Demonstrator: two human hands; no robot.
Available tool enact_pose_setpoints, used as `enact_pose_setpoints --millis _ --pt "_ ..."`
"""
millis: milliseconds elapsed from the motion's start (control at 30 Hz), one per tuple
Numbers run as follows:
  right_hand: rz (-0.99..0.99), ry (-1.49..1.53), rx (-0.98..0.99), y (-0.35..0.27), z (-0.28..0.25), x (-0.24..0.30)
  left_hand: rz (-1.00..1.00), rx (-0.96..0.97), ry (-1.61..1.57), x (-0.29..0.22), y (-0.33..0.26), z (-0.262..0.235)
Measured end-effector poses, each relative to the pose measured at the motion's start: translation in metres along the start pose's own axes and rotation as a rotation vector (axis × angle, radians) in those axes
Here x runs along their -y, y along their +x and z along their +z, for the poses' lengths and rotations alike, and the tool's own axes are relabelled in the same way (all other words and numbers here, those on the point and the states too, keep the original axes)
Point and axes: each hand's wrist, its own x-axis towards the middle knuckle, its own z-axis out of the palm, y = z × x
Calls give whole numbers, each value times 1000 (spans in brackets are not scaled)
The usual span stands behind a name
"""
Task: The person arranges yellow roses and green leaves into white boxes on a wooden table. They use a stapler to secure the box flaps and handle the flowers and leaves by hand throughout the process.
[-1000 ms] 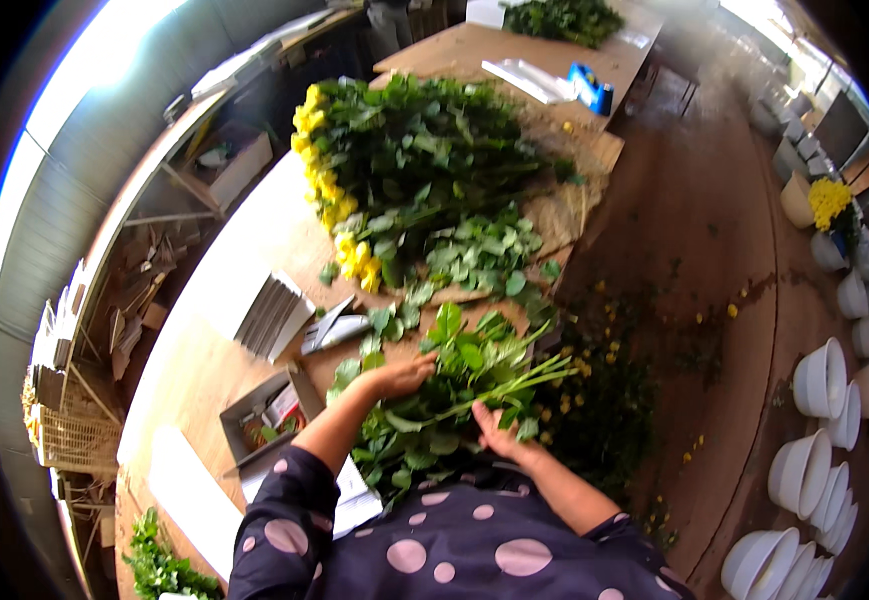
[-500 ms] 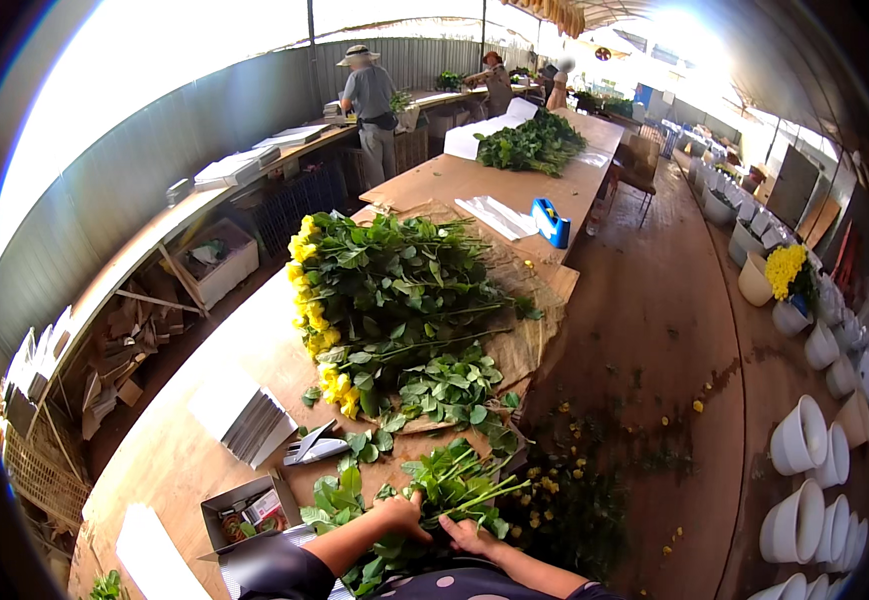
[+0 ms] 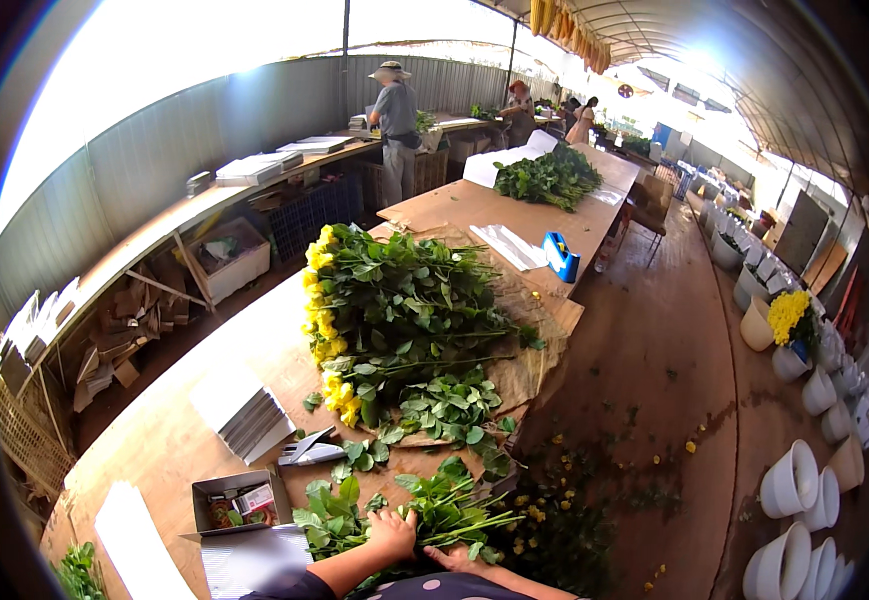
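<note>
Looked like a flower packing shed, not a shop. Corrugated metal walls [image 3: 154, 160] and an arched roof [image 3: 754, 60] ran overhead. Long wooden tabletops [image 3: 474, 205] carried heaps of yellow roses [image 3: 384, 300], with white buckets [image 3: 789, 480] lined up at 3 o'clock, fallen petals on the dirt floor [image 3: 654, 400], and workers [image 3: 396, 120] stood at benches toward 12 o'clock.

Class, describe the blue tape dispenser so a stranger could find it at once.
Start at the long wooden table. Beyond the big pile of yellow roses, near the right edge, beside flat white sheets, stands the tape dispenser. It is the only bright blue thing there.
</note>
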Motion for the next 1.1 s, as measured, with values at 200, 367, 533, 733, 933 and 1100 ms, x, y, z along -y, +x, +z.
enact_pose_setpoints --millis 200,367,533,733,933,1100 --pt "70 -197 103 5 7 -7 -32 -62 0 -2 -9 -4" --pt "-54 -257 85 -1 9 -7 -47 -138 8 -7 -12 -4" --pt "-87 -409 154 -10 -14 40 -47 -101 -69 0 -8 -10" --pt "-409 -577 214 -3 -23 86 -42 -230 -86 7 -1 9" --pt "-978 -955 114 53 -79 134 67 -311 -53 15 -28 -17" --pt "-1512 -1174 352 123 -125 167 113 -401 -179 25 -67 -52"
